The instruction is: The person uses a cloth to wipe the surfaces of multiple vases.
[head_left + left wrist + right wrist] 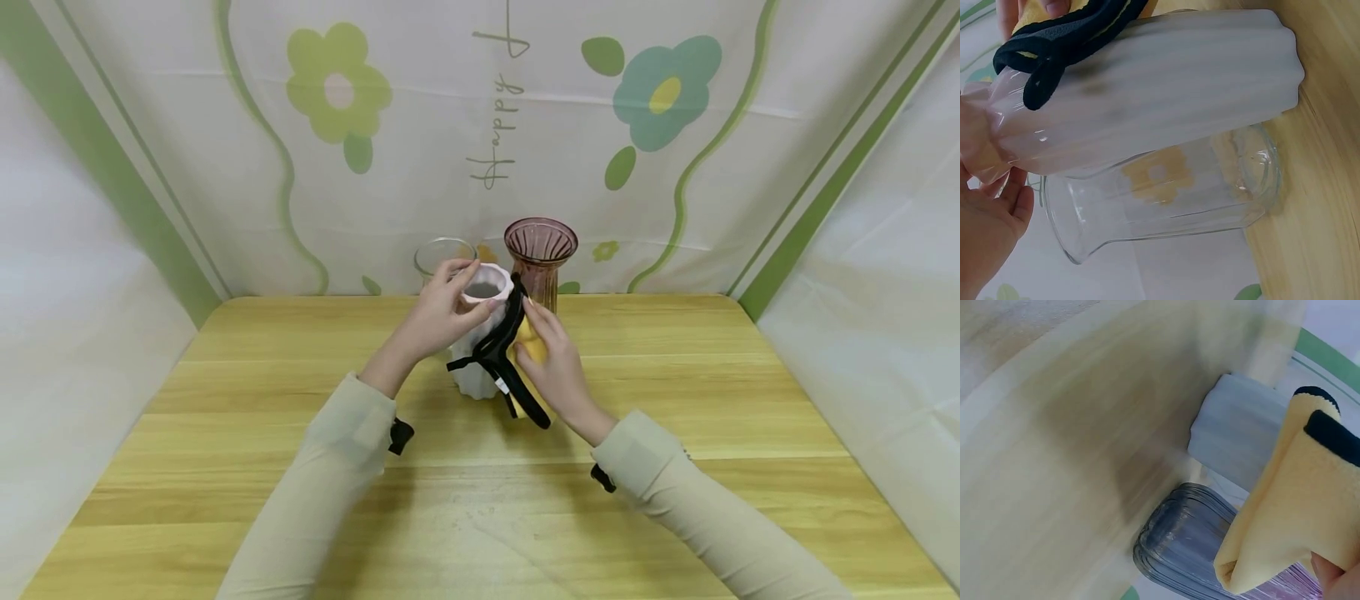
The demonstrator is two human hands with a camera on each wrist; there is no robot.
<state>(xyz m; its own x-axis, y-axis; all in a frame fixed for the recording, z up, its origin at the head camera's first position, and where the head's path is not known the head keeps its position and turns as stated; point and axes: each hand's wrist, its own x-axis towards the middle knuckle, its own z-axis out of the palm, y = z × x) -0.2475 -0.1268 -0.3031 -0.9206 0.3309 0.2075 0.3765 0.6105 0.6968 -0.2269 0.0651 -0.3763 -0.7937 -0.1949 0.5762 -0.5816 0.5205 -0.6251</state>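
A fluted vase (474,377), pale pink at the rim and greyish white below, stands on the table. My left hand (441,317) grips its neck, with the thumb at the front of the rim and the fingers behind. In my right hand (558,367) is a folded yellow cloth (1291,494) with black edging, held against the vase's right side near the top. Part of the black edging hangs down in front of the vase in the head view. Along the vase in the left wrist view, the cloth (1079,37) overlaps its upper side.
Close behind the fluted vase stands a clear glass vase (1160,215) with a flared mouth. A ribbed purple glass vase (542,242) is at the back right, beside the cloth. The wooden table (225,467) ends at a printed fabric backdrop (435,125), with white side walls left and right.
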